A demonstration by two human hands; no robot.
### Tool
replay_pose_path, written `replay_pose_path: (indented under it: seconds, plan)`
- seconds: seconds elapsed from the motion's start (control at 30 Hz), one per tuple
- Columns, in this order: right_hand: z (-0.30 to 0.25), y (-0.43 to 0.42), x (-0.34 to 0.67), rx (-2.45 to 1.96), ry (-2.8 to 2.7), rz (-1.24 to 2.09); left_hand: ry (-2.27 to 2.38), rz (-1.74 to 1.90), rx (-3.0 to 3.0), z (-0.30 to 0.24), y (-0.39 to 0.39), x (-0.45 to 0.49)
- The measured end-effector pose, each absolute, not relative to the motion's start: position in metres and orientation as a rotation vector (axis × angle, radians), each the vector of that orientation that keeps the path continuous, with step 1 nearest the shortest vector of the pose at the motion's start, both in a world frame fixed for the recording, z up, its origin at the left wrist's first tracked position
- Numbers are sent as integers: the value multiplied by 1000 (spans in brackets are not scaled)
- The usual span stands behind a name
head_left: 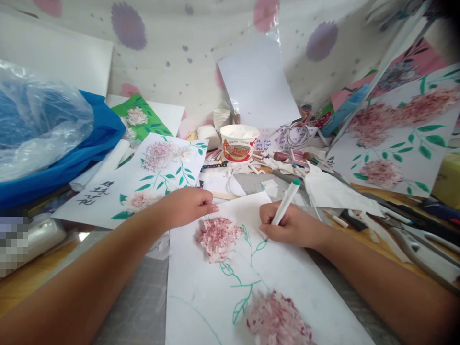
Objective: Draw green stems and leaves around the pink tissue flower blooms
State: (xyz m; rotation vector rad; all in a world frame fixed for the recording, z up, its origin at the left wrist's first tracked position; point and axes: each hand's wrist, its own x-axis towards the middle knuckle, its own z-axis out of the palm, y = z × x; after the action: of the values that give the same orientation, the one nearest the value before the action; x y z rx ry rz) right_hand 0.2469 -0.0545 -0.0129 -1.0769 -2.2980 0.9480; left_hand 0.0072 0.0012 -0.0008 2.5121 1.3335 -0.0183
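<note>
A white sheet [298,292] lies in front of me with two pink paper flowers, one upper [217,236] and one lower [276,320], joined by green drawn stems and leaves [247,268]. My right hand [291,226] is closed on a white marker with a green end [285,201], its tip down on the sheet beside a drawn leaf. My left hand [187,206] rests on the sheet's top left corner, fingers together and lying flat, holding nothing.
A finished flower picture [158,172] lies behind my left hand. A paper bowl [239,142] and small cups [221,117] stand at the back among pens and scraps. A blue bag under clear plastic [53,129] fills the left. Pliers [413,239] and more flower pictures [398,139] are on the right.
</note>
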Motion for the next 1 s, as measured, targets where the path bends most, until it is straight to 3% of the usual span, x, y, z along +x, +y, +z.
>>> replay_pose_path:
  seconds: [1.0]
  plan:
    - [-15, -61, 241, -1094, -2120, 1158, 1358, -7, 2488, -1, 1, 9]
